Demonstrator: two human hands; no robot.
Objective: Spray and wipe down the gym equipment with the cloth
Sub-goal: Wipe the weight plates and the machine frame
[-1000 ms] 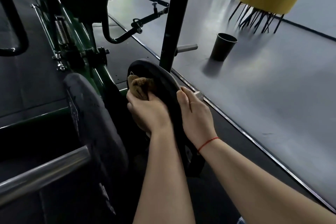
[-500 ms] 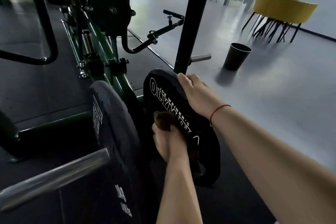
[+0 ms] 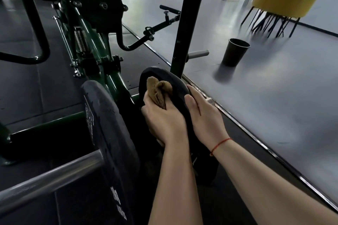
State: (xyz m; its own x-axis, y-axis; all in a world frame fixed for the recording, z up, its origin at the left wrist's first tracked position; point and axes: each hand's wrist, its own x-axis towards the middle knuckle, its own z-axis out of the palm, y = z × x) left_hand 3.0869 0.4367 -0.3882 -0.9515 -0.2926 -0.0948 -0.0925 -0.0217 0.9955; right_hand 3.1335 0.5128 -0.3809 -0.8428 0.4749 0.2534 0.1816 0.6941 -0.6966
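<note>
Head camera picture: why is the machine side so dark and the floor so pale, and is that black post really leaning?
Head view: light from the bright far end washes the grey floor, where the black bin throws a soft shadow; the green machine frame sits underlit; the wide-angle lens probably tilts the black post; the brown cloth looks sharp.

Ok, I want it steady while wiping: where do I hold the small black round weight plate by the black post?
Grip the top rim from the right, as the right hand does. The small black round weight plate stands on edge, so its rim is exposed, leaving the left face free for the brown cloth in the left hand.
</note>
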